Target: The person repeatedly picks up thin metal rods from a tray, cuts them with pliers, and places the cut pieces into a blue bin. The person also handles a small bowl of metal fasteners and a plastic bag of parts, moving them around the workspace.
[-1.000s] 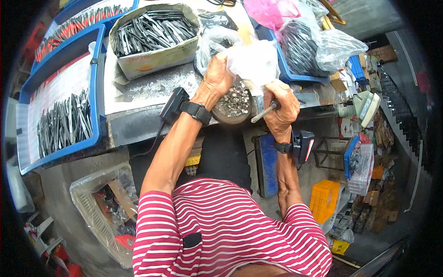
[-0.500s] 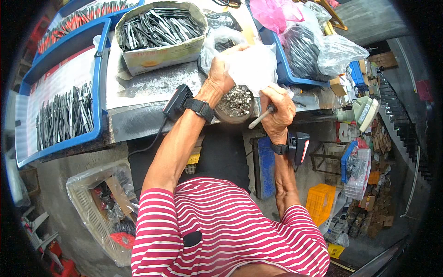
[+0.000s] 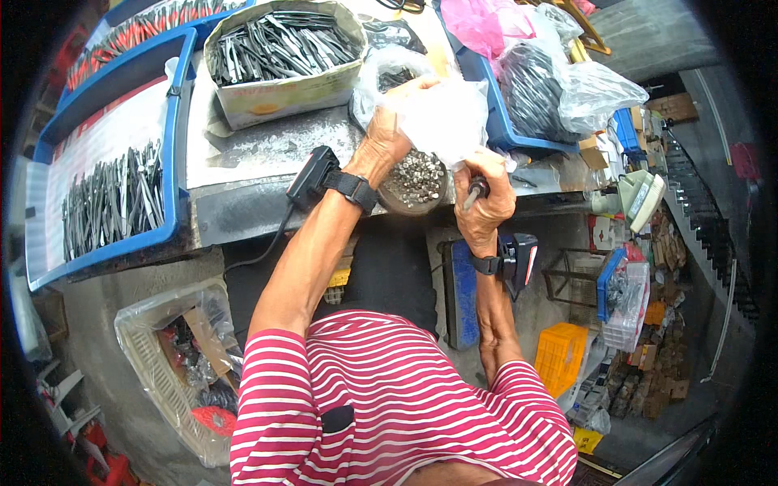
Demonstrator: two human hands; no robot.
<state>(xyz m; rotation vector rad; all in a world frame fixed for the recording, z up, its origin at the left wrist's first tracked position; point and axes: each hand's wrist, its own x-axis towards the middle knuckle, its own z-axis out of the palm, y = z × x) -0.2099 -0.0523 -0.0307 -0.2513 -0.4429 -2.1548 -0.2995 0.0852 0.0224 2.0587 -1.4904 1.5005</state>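
Note:
My left hand (image 3: 393,125) is closed on a thin white plastic bag (image 3: 446,117), with the fingertips partly behind it. On the bag's lower right side, my right hand (image 3: 489,201) pinches its edge. A short rod-like tool with a dark collar (image 3: 478,189) is held in the same right hand, seen nearly end-on; its exact kind is unclear. Below the bag, between my hands, stands a round bowl of small metal pieces (image 3: 419,180). Behind my left hand an open clear bag (image 3: 387,66) contains dark small parts. What the white bag contains cannot be made out.
A carton (image 3: 284,101) full of dark slender parts stands behind my left arm. Blue trays (image 3: 174,154) with similar parts lie at the left; another blue tray (image 3: 502,121) carries a filled plastic bag (image 3: 527,89). Beside my legs are a plastic-lined crate (image 3: 146,356) and an orange crate (image 3: 562,356).
The rod-like tool has turned in my right hand, from pointing down and left to nearly end-on. My right hand has rolled slightly; the left hand stays on the bag.

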